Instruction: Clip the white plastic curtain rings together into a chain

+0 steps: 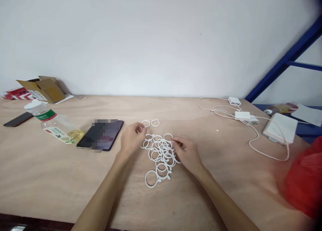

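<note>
A loose pile of white plastic curtain rings [161,150], each with a small eyelet tab, lies on the wooden table between my hands. Beyond the pile, one ring [155,123] lies with its tab pointing away. My left hand [132,136] is closed, its fingertips at the near-left edge of another ring [146,123] beside it; the tab there is hidden by the fingers. On the right side of the pile, my right hand [186,154] pinches the edge of a ring [168,134] at the pile's far side. Several rings overlap, so their tabs are partly covered.
Left of my left hand lie a phone [100,135] and a tilted clear bottle [54,123]. An open cardboard box [47,90] stands at the back left. White chargers [243,116] with cables, a white box [281,127] and a red bag [305,177] are on the right.
</note>
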Available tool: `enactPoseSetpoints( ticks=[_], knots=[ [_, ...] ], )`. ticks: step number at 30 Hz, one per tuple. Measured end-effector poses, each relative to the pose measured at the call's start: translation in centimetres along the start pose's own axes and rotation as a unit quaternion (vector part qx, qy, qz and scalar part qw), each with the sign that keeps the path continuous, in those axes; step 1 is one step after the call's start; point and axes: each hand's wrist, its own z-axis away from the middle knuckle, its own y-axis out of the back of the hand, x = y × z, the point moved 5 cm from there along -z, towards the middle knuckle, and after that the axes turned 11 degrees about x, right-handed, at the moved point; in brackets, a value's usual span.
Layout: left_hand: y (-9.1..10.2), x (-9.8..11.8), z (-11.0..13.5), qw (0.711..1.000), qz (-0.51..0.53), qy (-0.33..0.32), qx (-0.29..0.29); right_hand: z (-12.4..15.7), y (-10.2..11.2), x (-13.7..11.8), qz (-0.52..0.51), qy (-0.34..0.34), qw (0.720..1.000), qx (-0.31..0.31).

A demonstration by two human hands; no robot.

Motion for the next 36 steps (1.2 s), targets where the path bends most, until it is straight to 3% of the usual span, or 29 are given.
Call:
enactPoseSetpoints(
  ticks=[1, 4, 7, 13, 17, 20, 23, 28, 32, 36],
  knots=[
    [-0.4, -0.5, -1.0, 0.998, -0.051, -0.023, -0.008, -0.1, 0.1, 0.1, -0.005, 0.007, 1.000, 0.008],
    [-1.9, -1.6, -3.2, 0.995, -0.080, -0.052, -0.029, -0.4, 0.2, 0.5, -0.026, 0.011, 0.999, 0.022],
    [-2.9, -1.7, -3.6, 0.993, -0.081, -0.077, -0.049, -0.7, 0.3, 0.8, -0.034, 0.005, 0.999, 0.030],
    [-1.3, 1.2, -0.8, 0.987, -0.040, -0.120, -0.096, -0.6, 0.9, -0.7, -0.046, 0.023, 0.998, 0.048],
    [-0.4, 5.1, 2.6, 0.962, 0.117, -0.170, -0.177, 0.0, 0.2, -2.3, -0.112, 0.041, 0.992, -0.051],
    [-0.1, 6.2, 3.5, 0.964, 0.197, -0.130, -0.124, 0.5, -0.3, -2.8, -0.152, 0.025, 0.983, -0.101],
    [-0.4, 6.0, 3.7, 0.955, 0.270, -0.105, -0.059, 0.7, -0.6, -2.5, -0.193, -0.059, 0.974, -0.107],
    [-2.0, 5.2, 5.0, 0.940, 0.321, -0.079, -0.085, 0.9, -0.8, -1.3, -0.281, -0.201, 0.935, -0.084],
    [-2.2, 4.7, 5.8, 0.946, 0.317, -0.041, -0.058, 0.9, -0.9, -1.0, -0.284, -0.212, 0.930, -0.100],
    [-1.5, 5.5, 6.0, 0.943, 0.319, -0.084, -0.048, 0.7, -0.9, -1.0, -0.303, -0.211, 0.925, -0.090]
  ],
)
